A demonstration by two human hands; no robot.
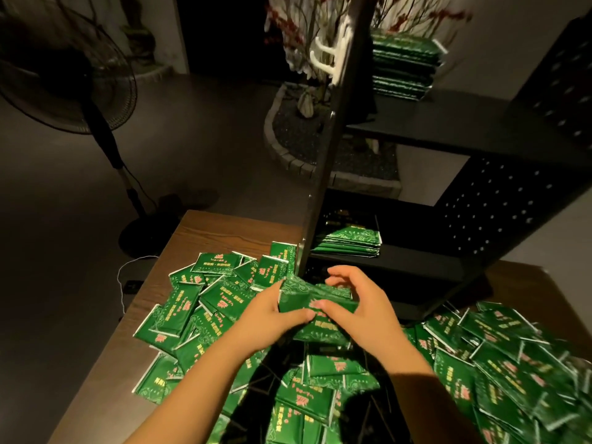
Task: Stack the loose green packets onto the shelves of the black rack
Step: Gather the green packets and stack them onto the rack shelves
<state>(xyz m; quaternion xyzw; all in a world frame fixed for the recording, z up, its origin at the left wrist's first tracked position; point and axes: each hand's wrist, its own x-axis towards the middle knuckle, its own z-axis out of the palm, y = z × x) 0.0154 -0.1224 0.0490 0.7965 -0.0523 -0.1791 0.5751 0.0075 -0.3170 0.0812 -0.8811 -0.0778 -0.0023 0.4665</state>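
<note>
on the wooden table (205, 229), loose green packets (192, 302) lie heaped to the left, right and near side of the black rack (499, 219), which stands on the tabletop. both hands meet just in front of the rack's base: the left hand (272, 310) and the right hand (358, 299) together grip a small bundle of packets (315, 298), fingers curled over its top and thumbs pressed against its near face. a short stack of packets (349, 241) sits on the lower shelf and a taller stack (403, 65) on the upper shelf; a standing fan (64, 75) is on the floor to the left.
</note>
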